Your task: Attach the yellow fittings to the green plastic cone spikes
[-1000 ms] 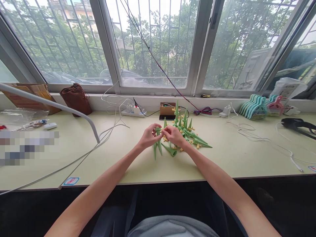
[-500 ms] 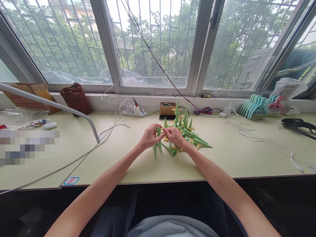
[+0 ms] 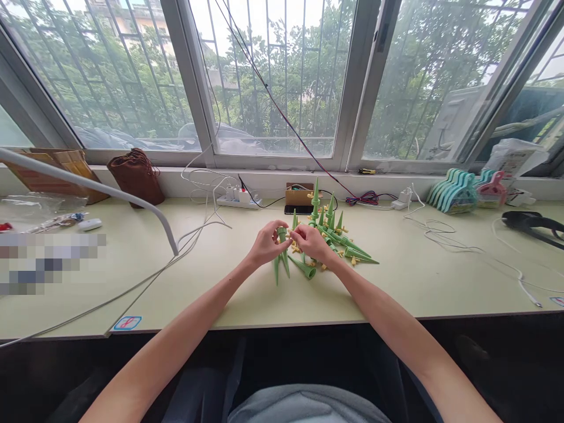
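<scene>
My left hand (image 3: 265, 244) is closed around the top of a green cone-shaped plastic spike (image 3: 282, 254) that points down at the pale green desk (image 3: 220, 282). My right hand (image 3: 311, 242) pinches a small yellow fitting (image 3: 289, 236) against the top of that spike. Both hands meet over a pile of green spikes with yellow fittings (image 3: 339, 238); some stand upright, others lie flat. A loose green spike (image 3: 304, 268) lies just below my right hand.
A white lamp arm (image 3: 110, 194) and white cables (image 3: 194, 235) cross the left of the desk. A brown pouch (image 3: 136, 176), power strip (image 3: 233, 198) and small cardboard box (image 3: 298, 194) line the window sill. Teal hangers (image 3: 453, 191), cables and a black object (image 3: 531, 223) sit right.
Both hands stay in place at the spike's top; only small finger movements show.
</scene>
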`<state>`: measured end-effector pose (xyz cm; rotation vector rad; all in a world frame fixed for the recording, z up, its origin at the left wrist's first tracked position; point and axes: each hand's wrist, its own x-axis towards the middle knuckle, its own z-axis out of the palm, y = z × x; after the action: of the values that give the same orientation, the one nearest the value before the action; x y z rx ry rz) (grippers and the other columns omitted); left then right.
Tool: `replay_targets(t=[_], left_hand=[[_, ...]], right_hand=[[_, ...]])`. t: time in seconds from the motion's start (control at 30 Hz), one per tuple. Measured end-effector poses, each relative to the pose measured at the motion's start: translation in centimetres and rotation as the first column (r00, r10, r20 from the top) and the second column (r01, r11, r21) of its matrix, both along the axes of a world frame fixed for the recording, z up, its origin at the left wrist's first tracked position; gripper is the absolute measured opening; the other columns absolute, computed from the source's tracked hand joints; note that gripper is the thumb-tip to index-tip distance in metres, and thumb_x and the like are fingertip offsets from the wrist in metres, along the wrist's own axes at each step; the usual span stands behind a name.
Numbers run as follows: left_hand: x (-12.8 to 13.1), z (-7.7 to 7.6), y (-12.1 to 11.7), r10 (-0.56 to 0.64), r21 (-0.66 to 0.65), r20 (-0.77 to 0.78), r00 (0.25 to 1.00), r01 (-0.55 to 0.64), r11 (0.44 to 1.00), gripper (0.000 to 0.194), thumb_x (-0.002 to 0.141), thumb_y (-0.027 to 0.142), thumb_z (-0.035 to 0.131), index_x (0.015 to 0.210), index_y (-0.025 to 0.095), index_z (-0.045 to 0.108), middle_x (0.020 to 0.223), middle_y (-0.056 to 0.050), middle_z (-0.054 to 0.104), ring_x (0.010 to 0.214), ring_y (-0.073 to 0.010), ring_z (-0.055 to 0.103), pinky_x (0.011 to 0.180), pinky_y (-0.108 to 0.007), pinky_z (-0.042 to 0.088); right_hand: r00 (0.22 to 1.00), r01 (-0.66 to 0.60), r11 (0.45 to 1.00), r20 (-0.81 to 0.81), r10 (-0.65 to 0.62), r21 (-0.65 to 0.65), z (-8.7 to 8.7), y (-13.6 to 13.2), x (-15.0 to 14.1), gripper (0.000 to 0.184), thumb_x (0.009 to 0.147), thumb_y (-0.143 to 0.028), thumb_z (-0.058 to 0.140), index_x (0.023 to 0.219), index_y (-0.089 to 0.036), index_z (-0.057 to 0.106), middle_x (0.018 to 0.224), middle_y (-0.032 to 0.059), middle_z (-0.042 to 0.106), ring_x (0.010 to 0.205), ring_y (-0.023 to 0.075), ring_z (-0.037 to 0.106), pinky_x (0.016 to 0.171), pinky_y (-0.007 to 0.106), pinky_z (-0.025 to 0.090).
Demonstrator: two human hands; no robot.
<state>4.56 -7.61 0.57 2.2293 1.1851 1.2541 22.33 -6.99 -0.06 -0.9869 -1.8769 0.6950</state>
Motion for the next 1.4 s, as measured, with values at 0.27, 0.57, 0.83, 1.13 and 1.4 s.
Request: replay_targets(t=[0.27, 0.57, 0.83, 1.13, 1.4], left_hand=[[0.09, 0.03, -0.06, -0.013, 0.006, -0.017, 1.000, 0.013, 1.000, 0.029, 0.076, 0.035, 0.066, 0.101, 0.020, 0.060, 0.098, -0.005, 0.061, 0.063, -0.0100, 0.050, 0.060, -0.025, 0.048], [-0.09, 0.05, 0.17, -0.001, -0.025, 0.021, 1.000, 0.001, 1.000, 0.030, 0.077, 0.038, 0.066, 0.101, 0.020, 0.060, 0.091, -0.003, 0.062, 0.062, -0.0098, 0.050, 0.060, -0.024, 0.046], [-0.07, 0.08, 0.02, -0.003, -0.014, 0.010, 1.000, 0.003, 1.000, 0.028, 0.078, 0.037, 0.065, 0.101, 0.021, 0.060, 0.098, -0.003, 0.062, 0.061, -0.0087, 0.047, 0.058, -0.024, 0.045], [0.06, 0.02, -0.17, -0.010, 0.013, -0.021, 1.000, 0.011, 1.000, 0.027, 0.078, 0.034, 0.065, 0.101, 0.021, 0.061, 0.098, -0.004, 0.060, 0.064, -0.0103, 0.049, 0.060, -0.025, 0.046], [0.21, 0.09, -0.24, -0.015, 0.023, -0.030, 0.999, 0.016, 1.000, 0.025, 0.077, 0.031, 0.066, 0.100, 0.020, 0.061, 0.095, -0.003, 0.058, 0.063, -0.0096, 0.049, 0.061, -0.025, 0.047]], right_hand=[[0.999, 0.011, 0.996, 0.048, -0.015, 0.086, -0.49, 0.60, 0.09, 0.046, 0.093, -0.049, 0.043, 0.057, -0.020, 0.037, 0.052, -0.0027, 0.041, 0.052, 0.0109, 0.036, 0.053, 0.026, 0.028], [1.000, 0.000, 1.000, -0.014, 0.000, 0.029, -0.26, 0.23, -0.04, 0.041, 0.090, -0.052, 0.048, 0.065, -0.019, 0.050, 0.054, -0.0019, 0.049, 0.054, 0.0123, 0.044, 0.054, 0.025, 0.034], [1.000, -0.014, 1.000, -0.027, 0.014, 0.012, -0.15, 0.13, -0.01, 0.030, 0.087, -0.043, 0.052, 0.069, -0.019, 0.053, 0.055, -0.0018, 0.051, 0.054, 0.0132, 0.046, 0.055, 0.026, 0.036], [1.000, -0.019, 0.997, 0.009, 0.018, 0.080, -0.41, 0.44, 0.17, 0.042, 0.091, -0.044, 0.046, 0.058, -0.020, 0.039, 0.052, -0.0034, 0.039, 0.053, 0.0113, 0.035, 0.053, 0.026, 0.027], [0.999, -0.040, 0.996, 0.025, 0.038, 0.076, -0.33, 0.28, 0.25, 0.046, 0.093, -0.047, 0.043, 0.057, -0.019, 0.037, 0.052, -0.0036, 0.035, 0.051, 0.0098, 0.032, 0.052, 0.026, 0.025]])
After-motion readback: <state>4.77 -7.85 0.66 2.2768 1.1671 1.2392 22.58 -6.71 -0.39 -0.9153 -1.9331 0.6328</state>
